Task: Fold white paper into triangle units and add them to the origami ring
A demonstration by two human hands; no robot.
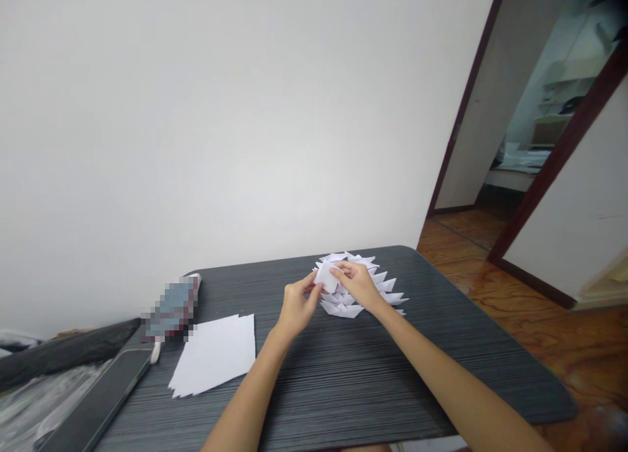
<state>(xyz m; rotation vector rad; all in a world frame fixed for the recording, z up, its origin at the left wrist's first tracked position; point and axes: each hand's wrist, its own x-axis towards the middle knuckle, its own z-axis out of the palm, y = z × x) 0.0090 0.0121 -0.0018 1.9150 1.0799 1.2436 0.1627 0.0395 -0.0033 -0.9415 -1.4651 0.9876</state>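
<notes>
A small folded piece of white paper (326, 277) is held up between my two hands above the dark table (343, 380). My left hand (297, 303) pinches its lower left edge between thumb and fingers. On the upper right side, my right hand (358, 283) grips it with the thumb across the front. Just behind and below the hands lie rows of folded white paper boats (343, 310), several of them close together. My hands and the held paper hide part of these rows.
A stack of white paper sheets (216, 354) lies on the left. Behind it is a pixelated object (171, 308), with a long dark flat object (98, 399) at the table's left edge. A white wall (245, 144) rises behind; a doorway (515, 138) stands right.
</notes>
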